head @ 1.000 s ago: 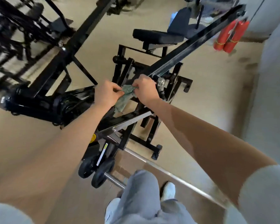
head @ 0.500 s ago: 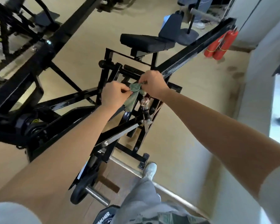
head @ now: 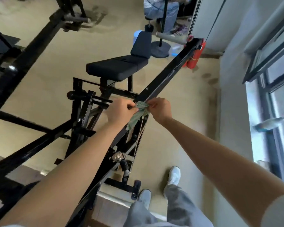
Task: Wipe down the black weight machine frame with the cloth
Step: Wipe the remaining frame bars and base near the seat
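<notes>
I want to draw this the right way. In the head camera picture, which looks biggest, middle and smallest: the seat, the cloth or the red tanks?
1. Seat: biggest by far.
2. Cloth and red tanks: they look about alike. The cloth is bunched up and near the camera, and the tanks are far away and partly hidden, so I won't rank them.

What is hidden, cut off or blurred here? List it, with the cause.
Head view only:
1. The cloth: its top is bunched between the left hand and right hand; contact with the bar cannot be told.
2. The frame: its lower bar is hidden under the left forearm; the left beams are blurred and cut by the edge.
3. The extinguishers: partly behind the bar's end.
4. A person: cut off by the top edge.
</notes>
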